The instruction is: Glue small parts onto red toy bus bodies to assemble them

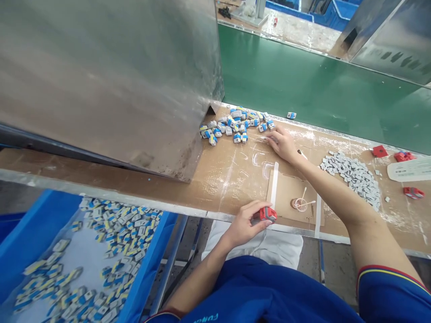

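While I'm standing here watching, the left hand (pixel 247 220) has a little red and grey block (pixel 267 214), shaped kinda like a toy car, pinched between thumb and fingers right at the near edge of the bench (pixel 229 179). The right hand (pixel 283 142) is farther out, palm down with the fingers loosely bent, and honestly I can't tell if there's anything between the fingertips. Just past those fingertips and off to their left there's a messy heap of white, blue and yellow blocks (pixel 235 123), and one loose block (pixel 291 115) sits beyond the right hand, on the near side of the green belt (pixel 303 85). To the right of the left hand is a flat piece of cardboard (pixel 281 190) with white tape at its sides, and on it a small clear cup (pixel 299 205) with a couple of swabs (pixel 304 193) leaning in it. Right of the right hand, past the forearm, there's a big pile of tiny grey bits (pixel 353 177), plus some red parts (pixel 404 156) even farther over. Well off to the left of both hands stands a huge metal housing (pixel 111 80), and lower down, left of the left hand, a blue crate (pixel 150 262) holds loads more of those blue-yellow-white blocks.
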Demonstrator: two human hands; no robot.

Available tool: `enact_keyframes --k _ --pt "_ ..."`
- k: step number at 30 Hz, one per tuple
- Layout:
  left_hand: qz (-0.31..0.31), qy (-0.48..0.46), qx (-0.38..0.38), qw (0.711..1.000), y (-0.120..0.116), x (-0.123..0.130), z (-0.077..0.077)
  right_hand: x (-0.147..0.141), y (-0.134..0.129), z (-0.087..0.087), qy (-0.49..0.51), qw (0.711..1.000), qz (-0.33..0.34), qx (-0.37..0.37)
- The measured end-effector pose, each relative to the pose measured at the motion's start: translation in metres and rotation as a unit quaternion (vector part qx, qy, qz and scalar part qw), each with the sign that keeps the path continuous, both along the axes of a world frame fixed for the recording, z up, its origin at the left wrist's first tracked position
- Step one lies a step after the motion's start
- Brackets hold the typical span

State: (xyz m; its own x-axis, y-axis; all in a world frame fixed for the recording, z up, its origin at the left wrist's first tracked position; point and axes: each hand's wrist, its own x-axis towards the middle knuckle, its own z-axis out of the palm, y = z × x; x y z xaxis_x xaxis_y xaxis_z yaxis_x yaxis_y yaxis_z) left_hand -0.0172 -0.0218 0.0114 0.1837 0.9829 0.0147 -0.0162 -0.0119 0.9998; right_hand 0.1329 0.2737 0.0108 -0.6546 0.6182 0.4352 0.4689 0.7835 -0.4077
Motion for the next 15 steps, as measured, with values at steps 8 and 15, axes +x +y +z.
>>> enact_keyframes --k 8,15 --pt "0.002 0.005 -0.001 1.0 0.001 0.0 0.001 0.008 -0.005 -0.002 -0.052 0.997 0.049 0.008" --pt "-0.006 -0.011 -0.013 1.0 0.002 0.0 0.001 0.018 -0.008 0.003 -0.107 0.991 0.07 0.026"
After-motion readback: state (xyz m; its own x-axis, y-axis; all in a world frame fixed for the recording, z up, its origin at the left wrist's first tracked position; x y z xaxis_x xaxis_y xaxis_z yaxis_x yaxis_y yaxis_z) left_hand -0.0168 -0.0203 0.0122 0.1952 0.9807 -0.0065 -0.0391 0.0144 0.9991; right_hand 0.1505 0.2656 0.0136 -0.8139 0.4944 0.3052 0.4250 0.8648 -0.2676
